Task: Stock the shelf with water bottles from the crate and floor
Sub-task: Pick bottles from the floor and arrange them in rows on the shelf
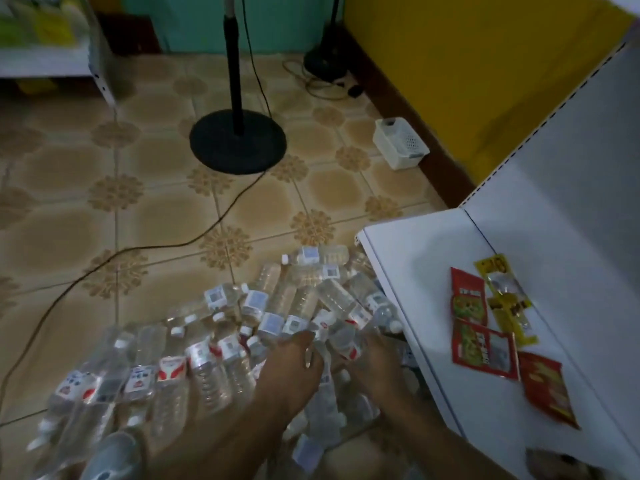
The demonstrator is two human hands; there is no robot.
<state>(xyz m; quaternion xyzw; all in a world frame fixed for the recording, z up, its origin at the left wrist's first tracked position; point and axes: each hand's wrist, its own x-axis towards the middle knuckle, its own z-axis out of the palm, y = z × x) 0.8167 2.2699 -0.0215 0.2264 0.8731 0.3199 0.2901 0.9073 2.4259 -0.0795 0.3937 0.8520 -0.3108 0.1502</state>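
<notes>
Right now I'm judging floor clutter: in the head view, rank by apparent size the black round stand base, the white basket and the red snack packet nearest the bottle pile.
1. Black round stand base, clearly largest.
2. and 3. White basket and red snack packet look alike; the packet is nearer, so unranked.

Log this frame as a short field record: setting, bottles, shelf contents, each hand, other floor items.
setting: dim room, patterned tiled floor
bottles: large pile of water bottles lying on their sides on the floor
shelf: white shelf at right, no bottles on it; holds red snack packets and a yellow packet
left hand: down in the pile, grasp unclear
right hand: down in the pile beside the shelf edge, grasp unclear
other: black stand base with cable, white basket by the wall
</notes>
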